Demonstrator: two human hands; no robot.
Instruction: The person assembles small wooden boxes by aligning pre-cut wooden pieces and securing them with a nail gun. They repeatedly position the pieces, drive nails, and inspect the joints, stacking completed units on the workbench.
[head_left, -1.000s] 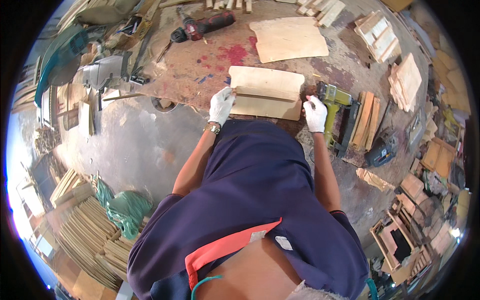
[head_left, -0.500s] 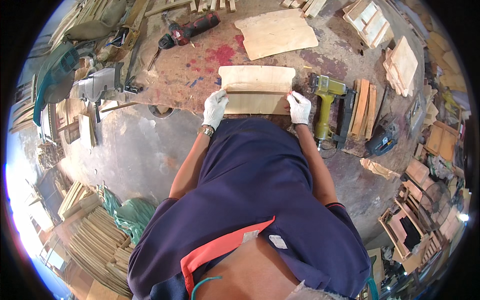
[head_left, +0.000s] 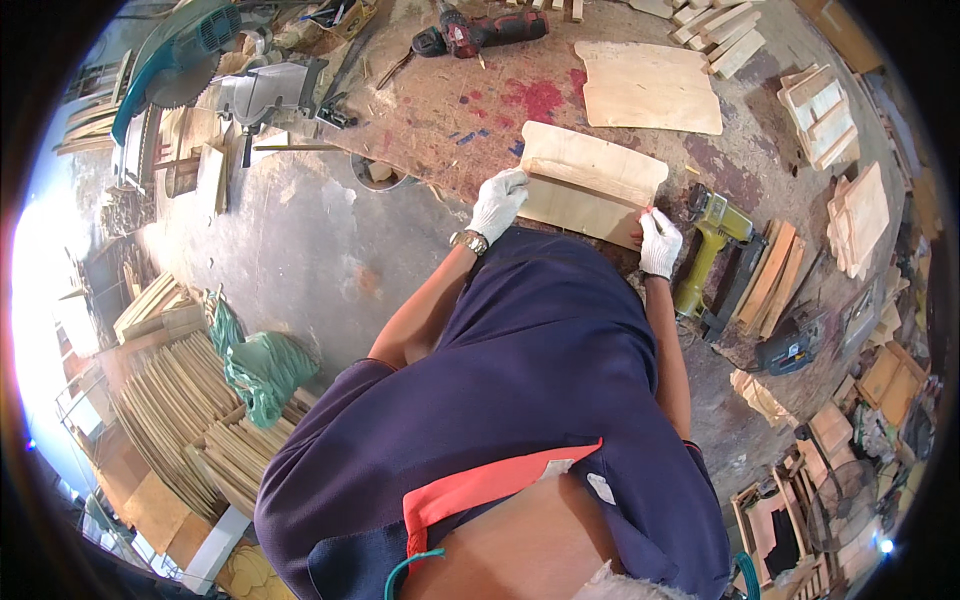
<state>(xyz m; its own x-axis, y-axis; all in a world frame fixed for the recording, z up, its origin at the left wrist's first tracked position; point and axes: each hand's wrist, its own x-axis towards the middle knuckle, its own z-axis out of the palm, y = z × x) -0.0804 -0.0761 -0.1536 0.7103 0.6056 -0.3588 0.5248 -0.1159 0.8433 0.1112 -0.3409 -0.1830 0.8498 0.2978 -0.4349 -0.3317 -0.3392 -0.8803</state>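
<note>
Gripping plywood panel (head_left: 590, 180), gloved fingers (head_left: 510, 185) curled

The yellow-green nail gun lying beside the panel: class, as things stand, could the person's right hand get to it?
Probably yes. The right hand grips the plywood panel at its corner, and the nail gun lies just beside it on the bench with nothing between; the hand must first let go.
</note>
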